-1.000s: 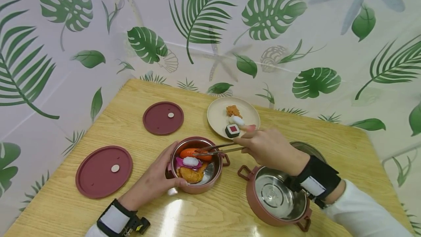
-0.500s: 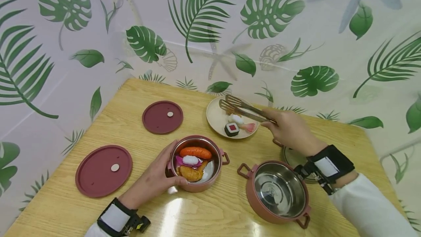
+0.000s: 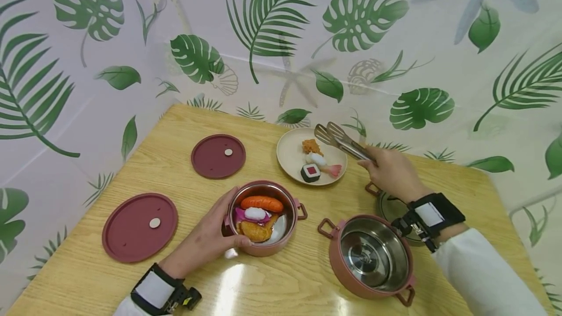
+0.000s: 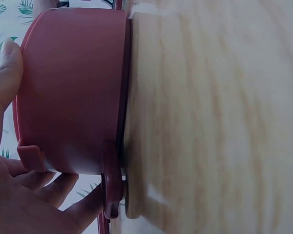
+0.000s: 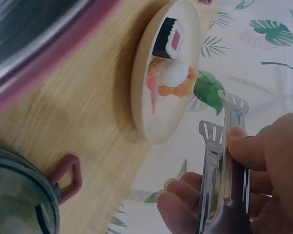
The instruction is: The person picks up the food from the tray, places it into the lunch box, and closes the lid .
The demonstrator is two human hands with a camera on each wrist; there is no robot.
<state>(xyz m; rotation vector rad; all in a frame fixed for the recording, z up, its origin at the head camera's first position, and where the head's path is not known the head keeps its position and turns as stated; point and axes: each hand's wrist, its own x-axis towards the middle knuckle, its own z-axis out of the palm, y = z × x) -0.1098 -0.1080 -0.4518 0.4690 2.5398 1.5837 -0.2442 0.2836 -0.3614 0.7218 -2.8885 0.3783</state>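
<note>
My left hand (image 3: 210, 238) holds the small pink pot (image 3: 269, 250) by its side, thumb at the rim and fingers round the wall, as the left wrist view (image 4: 73, 87) also shows. Inside lie an orange-red sausage (image 3: 263, 203), a white rice piece on purple (image 3: 254, 214) and a golden fried piece (image 3: 255, 231). My right hand (image 3: 397, 172) grips metal tongs (image 3: 351, 148), raised at the plate's right edge; their slotted tips stand apart with nothing between them. On the cream plate (image 3: 287, 160) are a sushi roll (image 3: 311, 173), a shrimp sushi (image 3: 332, 170) and an orange crumbly piece (image 3: 311, 147).
A larger pink pot (image 3: 351, 277) with a bare steel inside stands at the right. Behind it, partly hidden, is a round glass lid (image 3: 392, 207) with a side handle. Two maroon round lids, one farther back (image 3: 218, 157) and one nearer (image 3: 131, 230), lie at the left.
The tongs have left the sausage in the small pot, passed over the plate and moved to its right edge with my right hand. My left hand stays on the pot.
</note>
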